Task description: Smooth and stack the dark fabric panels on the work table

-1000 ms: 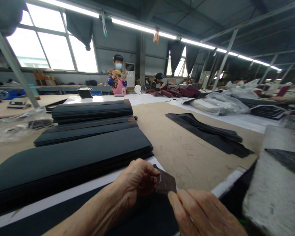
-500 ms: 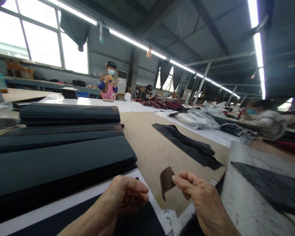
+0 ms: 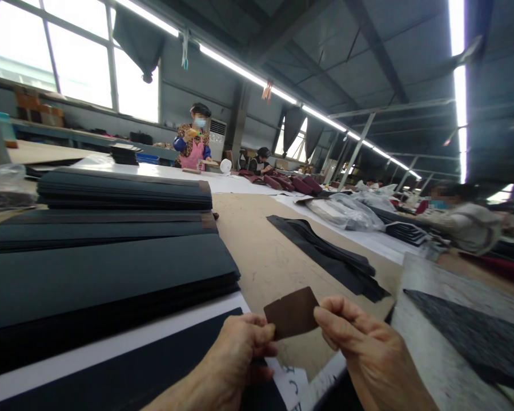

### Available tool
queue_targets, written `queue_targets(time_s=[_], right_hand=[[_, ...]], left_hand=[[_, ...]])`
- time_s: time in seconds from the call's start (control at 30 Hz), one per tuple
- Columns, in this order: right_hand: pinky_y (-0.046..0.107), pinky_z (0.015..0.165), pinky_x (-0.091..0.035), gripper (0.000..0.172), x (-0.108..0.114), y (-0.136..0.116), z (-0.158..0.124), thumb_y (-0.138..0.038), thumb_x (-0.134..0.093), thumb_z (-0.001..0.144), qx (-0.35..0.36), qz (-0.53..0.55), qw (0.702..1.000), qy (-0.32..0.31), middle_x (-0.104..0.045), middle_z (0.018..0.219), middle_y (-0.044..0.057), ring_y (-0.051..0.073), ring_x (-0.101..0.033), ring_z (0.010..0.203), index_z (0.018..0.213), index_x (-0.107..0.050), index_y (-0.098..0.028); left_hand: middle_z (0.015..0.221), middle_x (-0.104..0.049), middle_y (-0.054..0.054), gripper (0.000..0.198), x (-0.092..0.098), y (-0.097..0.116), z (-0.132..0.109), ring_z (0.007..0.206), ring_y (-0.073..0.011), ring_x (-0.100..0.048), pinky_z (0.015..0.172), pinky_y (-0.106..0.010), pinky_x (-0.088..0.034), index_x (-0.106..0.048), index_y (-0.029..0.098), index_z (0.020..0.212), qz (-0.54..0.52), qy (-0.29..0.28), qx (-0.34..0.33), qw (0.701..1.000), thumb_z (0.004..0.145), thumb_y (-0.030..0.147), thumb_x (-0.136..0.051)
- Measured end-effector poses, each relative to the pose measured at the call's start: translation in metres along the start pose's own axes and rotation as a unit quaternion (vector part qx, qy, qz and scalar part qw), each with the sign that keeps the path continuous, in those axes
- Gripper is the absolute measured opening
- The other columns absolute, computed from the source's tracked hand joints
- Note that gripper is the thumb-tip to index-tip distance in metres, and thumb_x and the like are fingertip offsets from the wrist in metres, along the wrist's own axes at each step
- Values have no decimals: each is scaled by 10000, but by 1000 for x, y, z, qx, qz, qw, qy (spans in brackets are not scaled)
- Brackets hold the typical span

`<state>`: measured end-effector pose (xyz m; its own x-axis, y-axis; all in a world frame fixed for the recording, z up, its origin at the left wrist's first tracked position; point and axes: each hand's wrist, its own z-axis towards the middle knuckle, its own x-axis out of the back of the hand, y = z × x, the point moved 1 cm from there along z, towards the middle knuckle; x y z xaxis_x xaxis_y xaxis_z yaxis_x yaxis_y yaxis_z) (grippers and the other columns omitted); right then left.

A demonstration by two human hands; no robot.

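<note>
A small brown rectangular patch (image 3: 292,313), fabric or leather-like, is stretched flat between my two hands above the table. My left hand (image 3: 244,348) pinches its lower left corner between thumb and fingers. The patch's right edge is in the pinch of my right hand (image 3: 360,337). Below my left hand lies a dark navy sheet (image 3: 154,365) on white paper, partly covered by my forearm. To the left, dark blue-green folded panels (image 3: 111,262) are stacked in several piles, the back ones with brown strips along their edges.
Dark fabric strips (image 3: 325,251) lie on the brown board (image 3: 244,228). Clear plastic bags (image 3: 351,211) are beyond, at right. A grey felt piece (image 3: 475,331) lies at near right. Co-workers sit or stand farther off, one in a pink apron (image 3: 193,153).
My left hand has moved right and taken hold of the patch's left corner. The patch, curled and held only by my right hand before, is now spread flat.
</note>
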<state>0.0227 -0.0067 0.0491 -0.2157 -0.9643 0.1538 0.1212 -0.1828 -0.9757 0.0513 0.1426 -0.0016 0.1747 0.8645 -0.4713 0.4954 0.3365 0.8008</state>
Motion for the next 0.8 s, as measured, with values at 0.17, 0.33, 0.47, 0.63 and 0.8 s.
queue_targets(time_s=[0.17, 0.33, 0.47, 0.63, 0.8], right_hand=[[228, 543, -320, 316, 5, 11, 1, -434, -720, 607, -13, 50, 998, 22, -412, 620, -21, 90, -332, 562, 702, -579, -168], [213, 511, -296, 317, 4, 26, -1, -413, -739, 602, -72, 102, 992, 30, -384, 592, -30, 83, -303, 547, 705, -566, -168], [213, 502, -299, 304, 1, 33, -4, -401, -734, 610, -89, 118, 988, 37, -384, 586, -29, 84, -304, 541, 702, -565, -164], [215, 505, -308, 320, -1, 39, -8, -429, -710, 627, -88, 91, 991, 51, -429, 607, -18, 82, -325, 540, 713, -575, -152], [200, 489, -290, 354, -3, 46, -17, -493, -635, 656, -110, 2, 992, 57, -441, 591, -25, 79, -324, 533, 711, -560, -151]], left_hand=[[711, -538, -20, 300, 10, 1, -1, 654, -113, -485, 532, -187, -367, -548, 145, 788, 27, 52, -48, 997, 597, 346, -663], [626, -514, -4, 354, 18, 6, -10, 628, -113, -457, 562, -201, -337, -583, 152, 779, 71, 92, -76, 990, 565, 416, -683], [662, -509, -3, 329, 21, 8, -14, 641, -106, -436, 590, -213, -317, -613, 142, 829, 77, 98, -101, 987, 614, 388, -650], [666, -521, -9, 264, 24, 12, -18, 665, -121, -448, 632, -239, -311, -603, 139, 782, 115, 104, -115, 981, 653, 369, -611], [663, -552, -11, 354, 27, 20, -24, 623, -113, -454, 601, -224, -303, -583, 115, 844, 141, 120, -163, 969, 573, 334, -646]])
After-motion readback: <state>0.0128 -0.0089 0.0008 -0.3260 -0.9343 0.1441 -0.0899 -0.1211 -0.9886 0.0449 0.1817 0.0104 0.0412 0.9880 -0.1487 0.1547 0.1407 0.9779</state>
